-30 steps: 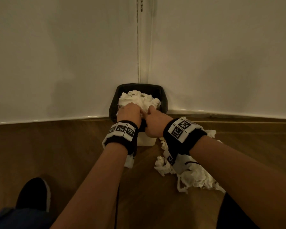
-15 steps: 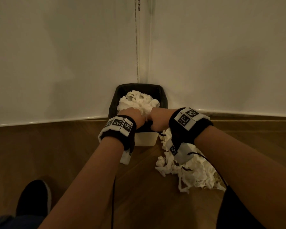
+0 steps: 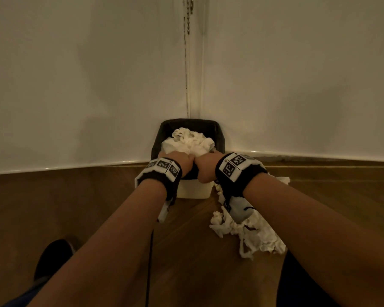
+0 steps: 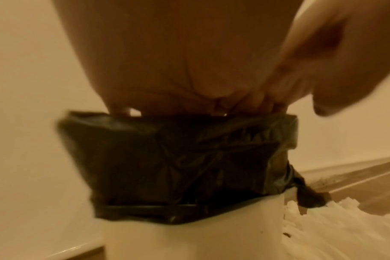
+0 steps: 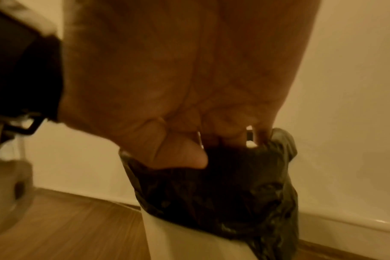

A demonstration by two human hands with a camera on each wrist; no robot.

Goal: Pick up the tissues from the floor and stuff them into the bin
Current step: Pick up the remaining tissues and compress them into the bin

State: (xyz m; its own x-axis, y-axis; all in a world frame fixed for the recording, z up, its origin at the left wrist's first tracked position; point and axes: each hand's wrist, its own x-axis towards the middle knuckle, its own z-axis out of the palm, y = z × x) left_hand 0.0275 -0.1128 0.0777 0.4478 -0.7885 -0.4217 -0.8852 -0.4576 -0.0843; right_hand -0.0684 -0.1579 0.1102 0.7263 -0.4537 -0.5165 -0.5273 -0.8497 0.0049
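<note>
Both hands — left hand [image 3: 179, 161], right hand [image 3: 205, 167] — have sunk deeper, fingers buried in crumpled white tissues [image 3: 187, 142] inside the black-lined white bin [image 3: 220, 135]; grip indeterminate — compaction progressing, floor tissue pile [image 3: 253, 235] outstanding.

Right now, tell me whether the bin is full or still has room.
Full: tissues are heaped above the bin rim, and both hands, left and right, are at its near edge. More tissues lie on the floor.

A room corner in a home, dimly lit: two plain white walls [image 3: 75, 85] meet above a white skirting board [image 3: 53, 167] and a wood-plank floor [image 3: 87, 207]. A small white bin [image 3: 193, 189] with a black liner [image 4: 178, 167] stands in the corner.
</note>
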